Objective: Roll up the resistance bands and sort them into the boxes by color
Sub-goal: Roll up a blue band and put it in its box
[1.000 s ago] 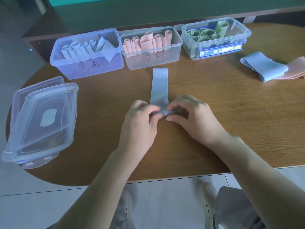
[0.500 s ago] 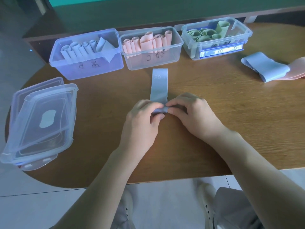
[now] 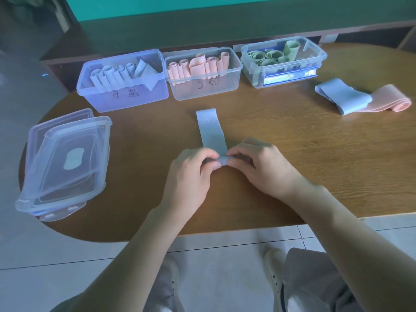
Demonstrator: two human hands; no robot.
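Fingers point(image 3: 211, 162) of the left hand point(image 3: 189, 176) and right hand point(image 3: 258, 170) curl round the started roll of a blue resistance band point(image 3: 211, 131), keeping it tight; its flat tail lies beyond them on the wooden surface point(image 3: 315, 154), pointing toward the blue-band box point(image 3: 122, 95). Pale floor tiles lie below.

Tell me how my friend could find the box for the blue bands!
Look along the far edge of the wooden table, where three clear boxes stand in a row. The blue-band box is the leftmost, beside the pink-band box. Only it holds pale blue rolls.
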